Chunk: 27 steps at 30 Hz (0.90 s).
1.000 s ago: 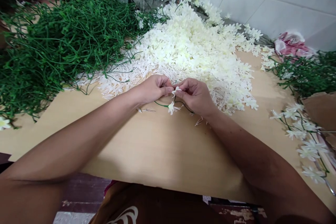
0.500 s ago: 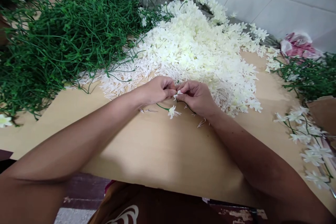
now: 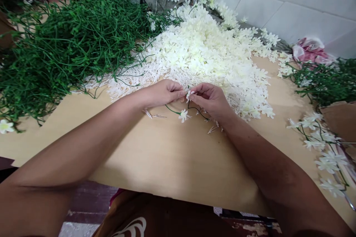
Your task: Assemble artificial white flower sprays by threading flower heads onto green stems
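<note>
My left hand (image 3: 166,92) pinches a green artificial stem (image 3: 172,110), most of it hidden by the fingers. One branch of this stem hangs below and ends in a white artificial flower (image 3: 183,115). Close beside the left fingertips, my right hand (image 3: 210,99) holds a small white flower head (image 3: 188,95) between thumb and forefinger. Another dark green branch (image 3: 197,109) bends down under the right hand. Whether the flower head is seated on the stem I cannot tell.
Behind my hands lies a large heap of white flower heads (image 3: 205,44), with white stamens (image 3: 128,77) at its near edge. Green stems (image 3: 75,40) are piled at left. Finished flower sprays (image 3: 329,161) lie at right on the tan board (image 3: 167,155), near more green stems (image 3: 322,81).
My hands have drawn slightly apart, and the small flower head has turned more upright between them. The view has shifted a little.
</note>
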### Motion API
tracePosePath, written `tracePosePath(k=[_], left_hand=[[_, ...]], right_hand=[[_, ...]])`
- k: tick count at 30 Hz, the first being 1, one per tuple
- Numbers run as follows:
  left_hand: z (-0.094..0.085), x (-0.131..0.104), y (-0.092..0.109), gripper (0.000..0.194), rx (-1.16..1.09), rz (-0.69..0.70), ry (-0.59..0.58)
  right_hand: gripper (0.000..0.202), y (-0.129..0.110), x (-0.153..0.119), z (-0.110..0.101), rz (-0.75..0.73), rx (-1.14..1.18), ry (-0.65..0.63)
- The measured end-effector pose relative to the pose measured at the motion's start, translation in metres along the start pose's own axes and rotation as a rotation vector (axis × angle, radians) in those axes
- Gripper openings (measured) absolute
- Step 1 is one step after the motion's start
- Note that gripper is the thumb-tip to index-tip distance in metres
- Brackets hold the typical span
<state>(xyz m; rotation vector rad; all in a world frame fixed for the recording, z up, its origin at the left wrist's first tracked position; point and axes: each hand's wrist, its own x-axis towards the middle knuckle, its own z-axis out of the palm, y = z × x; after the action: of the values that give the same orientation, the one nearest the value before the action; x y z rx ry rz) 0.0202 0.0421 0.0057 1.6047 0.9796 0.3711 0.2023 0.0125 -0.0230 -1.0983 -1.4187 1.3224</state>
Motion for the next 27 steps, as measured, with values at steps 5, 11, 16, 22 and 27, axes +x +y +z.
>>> tracePosePath(k=[5,11,16,22,27], left_hand=[[0.006,0.001,-0.002,0.022,-0.044,0.077,-0.005],[0.013,0.004,-0.007,0.027,-0.087,0.114,0.007],[0.013,0.005,-0.012,0.026,-0.066,0.147,0.003],[0.015,0.004,-0.013,0.025,-0.036,0.110,0.031],[0.017,0.005,-0.011,0.026,0.019,0.097,0.077]], right_hand=[[0.021,0.001,0.001,0.000,0.022,0.035,-0.005],[0.024,0.003,0.002,0.000,0.069,0.099,-0.004],[0.022,0.000,0.002,0.002,0.118,0.129,-0.009],[0.023,-0.001,0.000,0.004,0.115,0.021,0.029],[0.021,0.006,0.001,0.007,0.078,-0.027,0.061]])
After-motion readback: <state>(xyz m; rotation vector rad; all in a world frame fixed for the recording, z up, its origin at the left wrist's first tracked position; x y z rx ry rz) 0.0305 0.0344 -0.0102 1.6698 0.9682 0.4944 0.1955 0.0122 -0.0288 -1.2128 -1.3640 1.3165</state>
